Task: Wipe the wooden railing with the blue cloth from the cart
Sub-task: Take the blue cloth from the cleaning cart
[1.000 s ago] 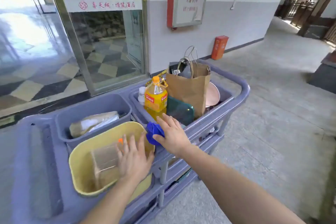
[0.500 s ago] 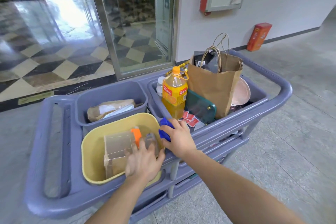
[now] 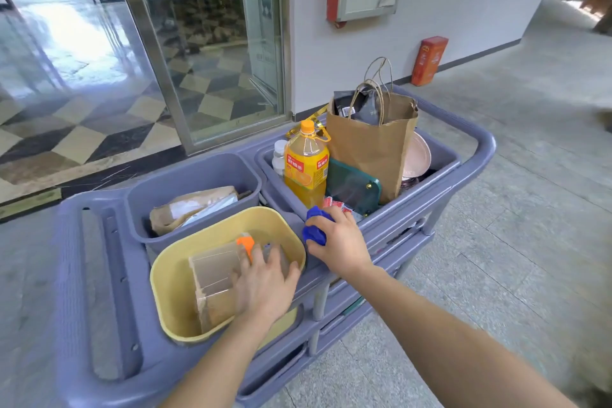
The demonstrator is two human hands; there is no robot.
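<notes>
A grey-purple plastic cart (image 3: 99,275) stands in front of me. My right hand (image 3: 341,242) is closed around a bunched blue cloth (image 3: 314,225) at the cart's middle divider. My left hand (image 3: 265,285) reaches into a yellow tub (image 3: 172,288) and rests on a clear bottle with an orange cap (image 3: 245,242), beside a transparent box (image 3: 215,275). Whether the left hand's fingers grip the bottle is hidden. No wooden railing shows clearly; brown woodwork is blurred at the far top right.
The right bin (image 3: 440,159) holds an orange drink bottle (image 3: 306,166), a brown paper bag (image 3: 374,142), a green case (image 3: 352,187) and a pink plate (image 3: 417,154). The left bin (image 3: 185,175) holds a paper packet. Glass doors stand behind; stone floor runs to the right.
The view has tilted down and closer to the cart. My left hand has pushed deeper into the yellow tub onto the bottle. My right hand has closed tighter round the blue cloth.
</notes>
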